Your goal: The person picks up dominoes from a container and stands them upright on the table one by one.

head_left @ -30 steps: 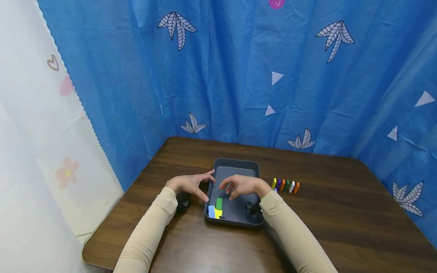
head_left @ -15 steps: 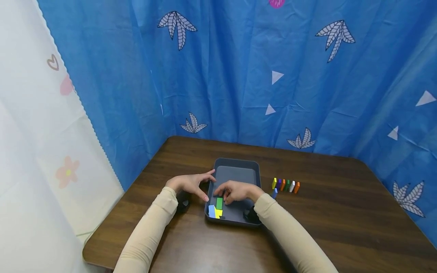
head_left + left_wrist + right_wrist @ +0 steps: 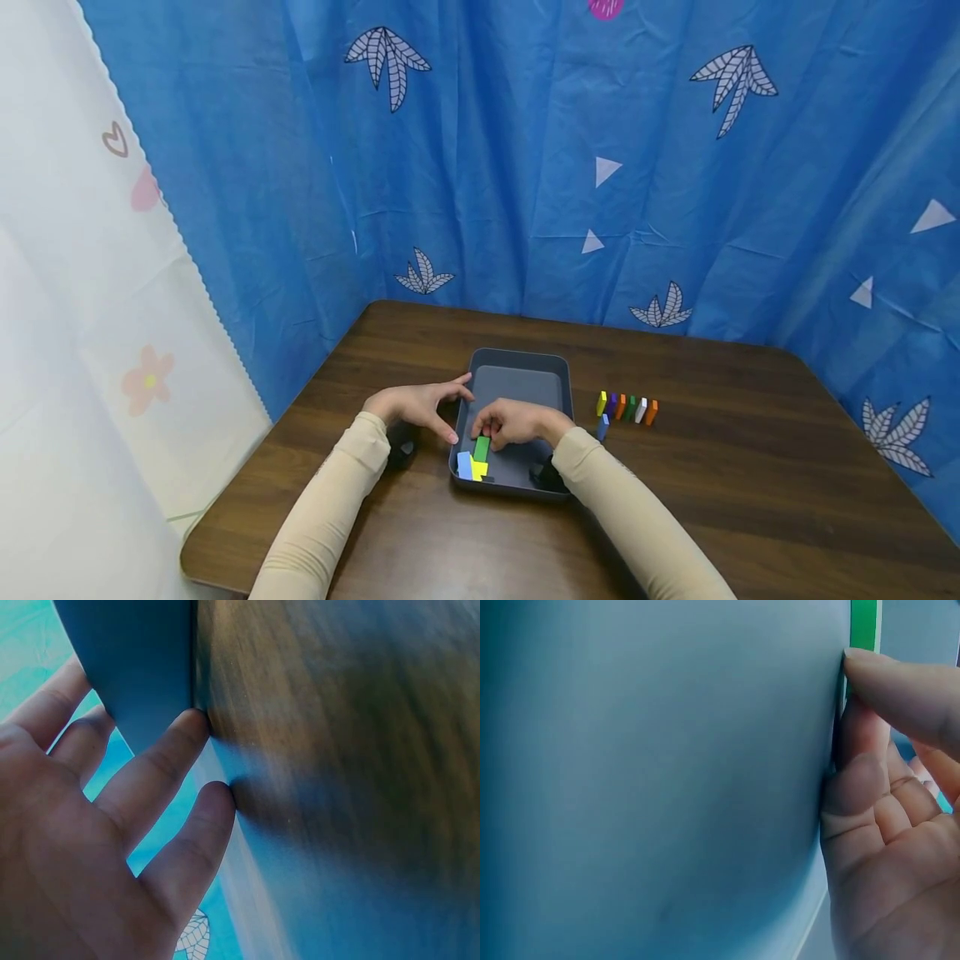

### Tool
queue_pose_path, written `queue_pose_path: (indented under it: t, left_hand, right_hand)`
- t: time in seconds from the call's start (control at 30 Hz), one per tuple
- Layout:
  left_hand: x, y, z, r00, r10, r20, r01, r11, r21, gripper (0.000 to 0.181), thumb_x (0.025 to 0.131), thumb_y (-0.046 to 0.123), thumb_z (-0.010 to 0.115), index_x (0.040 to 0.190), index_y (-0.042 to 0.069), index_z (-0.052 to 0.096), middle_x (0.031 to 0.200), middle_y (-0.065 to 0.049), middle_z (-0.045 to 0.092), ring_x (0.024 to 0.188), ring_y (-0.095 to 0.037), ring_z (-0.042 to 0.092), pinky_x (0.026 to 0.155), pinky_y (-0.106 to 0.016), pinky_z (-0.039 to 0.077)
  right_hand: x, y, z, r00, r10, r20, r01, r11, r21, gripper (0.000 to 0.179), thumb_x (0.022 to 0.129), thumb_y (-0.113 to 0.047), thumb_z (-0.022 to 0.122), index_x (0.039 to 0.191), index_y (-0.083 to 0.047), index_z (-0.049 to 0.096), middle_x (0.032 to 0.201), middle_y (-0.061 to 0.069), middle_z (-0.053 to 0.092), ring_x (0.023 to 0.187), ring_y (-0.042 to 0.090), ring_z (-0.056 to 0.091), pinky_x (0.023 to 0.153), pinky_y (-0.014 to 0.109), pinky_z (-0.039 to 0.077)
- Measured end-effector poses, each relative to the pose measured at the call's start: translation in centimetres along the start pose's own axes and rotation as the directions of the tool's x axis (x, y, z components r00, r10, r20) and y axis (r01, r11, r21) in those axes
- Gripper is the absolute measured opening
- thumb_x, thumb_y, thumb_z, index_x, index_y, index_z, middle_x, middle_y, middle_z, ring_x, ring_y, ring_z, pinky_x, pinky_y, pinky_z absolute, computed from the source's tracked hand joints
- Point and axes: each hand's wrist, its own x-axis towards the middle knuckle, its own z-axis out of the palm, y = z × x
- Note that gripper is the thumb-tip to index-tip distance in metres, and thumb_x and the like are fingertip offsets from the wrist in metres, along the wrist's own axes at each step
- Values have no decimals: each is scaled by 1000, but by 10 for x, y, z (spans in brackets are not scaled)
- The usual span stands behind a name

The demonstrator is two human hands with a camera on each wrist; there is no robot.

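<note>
Head view: my curled right hand (image 3: 513, 421) pinches the far end of a flat green block (image 3: 482, 451) inside the smooth grey tray (image 3: 521, 382); my left hand (image 3: 422, 405), fingers loosely spread, touches its wall; beneath lies wood-grained table (image 3: 750, 450).

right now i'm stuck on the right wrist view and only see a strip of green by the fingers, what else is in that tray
Observer: In the head view, a light blue block and a yellow block sit in the near left corner of the tray, close to the near end of the green block.

Operator: ok and where's the left hand, i can't make it out

Observer: The head view shows the left hand at the tray's left side, to the left of the green block.
</note>
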Motion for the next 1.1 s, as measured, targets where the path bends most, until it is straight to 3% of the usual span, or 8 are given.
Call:
queue_pose_path:
  t: [0.73, 1.1]
  left_hand:
    - [0, 0, 0, 1000, -5, -6, 5, 1000, -10, 80, 79, 36, 85, 147, 24, 45, 171, 7, 1, 152, -33, 25, 119, -60, 27]
    - [0, 0, -1, 1000, -10, 0, 10, 1000, -13, 80, 80, 38, 85, 147, 24, 45, 170, 9, 1, 153, -31, 24, 121, -58, 26]
  right_hand:
    - [5, 6, -3, 1000, -2, 22, 0, 998, 64, 24, 86, 10, 68, 103, -7, 69, 91, 1, 61, 81, 14, 51, 72, 25, 47]
    - [-1, 3, -8, 999, -40, 22, 37, 990, 138, 22, 89, 8, 66, 108, -2, 70, 94, 6, 64, 81, 14, 54, 73, 24, 51]
